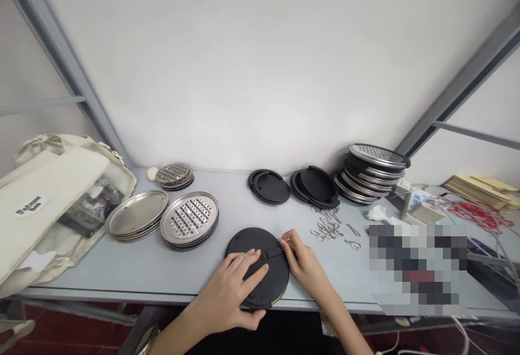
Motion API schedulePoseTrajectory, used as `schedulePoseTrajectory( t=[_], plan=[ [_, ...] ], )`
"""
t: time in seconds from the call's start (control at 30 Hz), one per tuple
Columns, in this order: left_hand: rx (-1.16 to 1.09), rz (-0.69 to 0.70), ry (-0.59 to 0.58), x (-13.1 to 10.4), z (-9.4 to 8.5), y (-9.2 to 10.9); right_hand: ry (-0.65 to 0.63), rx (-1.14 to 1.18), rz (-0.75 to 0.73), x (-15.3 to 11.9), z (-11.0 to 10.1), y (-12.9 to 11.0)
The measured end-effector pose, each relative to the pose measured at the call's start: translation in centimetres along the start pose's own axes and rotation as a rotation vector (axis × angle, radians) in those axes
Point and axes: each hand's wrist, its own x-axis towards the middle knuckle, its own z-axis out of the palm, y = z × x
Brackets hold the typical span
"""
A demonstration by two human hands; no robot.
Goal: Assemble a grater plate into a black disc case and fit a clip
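A round black disc [276, 282] lies at the table's front edge, with a short black strap or band across its upper right part. My left hand [233, 287] rests flat over the disc's left side, fingers stretched out and the thumb near its front rim. At the right rim, by the end of the strap, my right hand [303, 260] is closed in a pinch. What sits between those fingertips is too small to make out. A loose heap of small metal clips [328, 227] lies beyond my right hand.
Metal grater discs [189, 218] and plain metal discs [138, 214] are stacked at left, beside a cream bag [52, 198]. Black round covers [273, 188] lie at the back. A tall stack of graters [371, 173] stands back right, near red cords [479, 214].
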Motion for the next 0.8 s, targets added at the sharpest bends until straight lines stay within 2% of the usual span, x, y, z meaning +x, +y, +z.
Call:
schedulePoseTrajectory(
  t=[0.13,0.3,0.47,0.8],
  plan=[
    [0.039,0.022,0.050,-0.2,0.3,0.2,-0.003,-0.012,-0.017,0.0,-0.1,-0.3],
    [0.094,-0.023,0.104,-0.6,1.2,0.9,0.009,-0.035,-0.015,-0.2,-0.1,-0.6],
    [0.125,-0.028,0.116,-0.8,1.7,1.1,0.005,-0.062,-0.005,-0.2,-0.1,-0.7],
    [0.145,-0.014,0.121,-0.8,1.6,1.0,0.016,-0.081,-0.012,-0.3,0.0,-0.5]
  ],
)
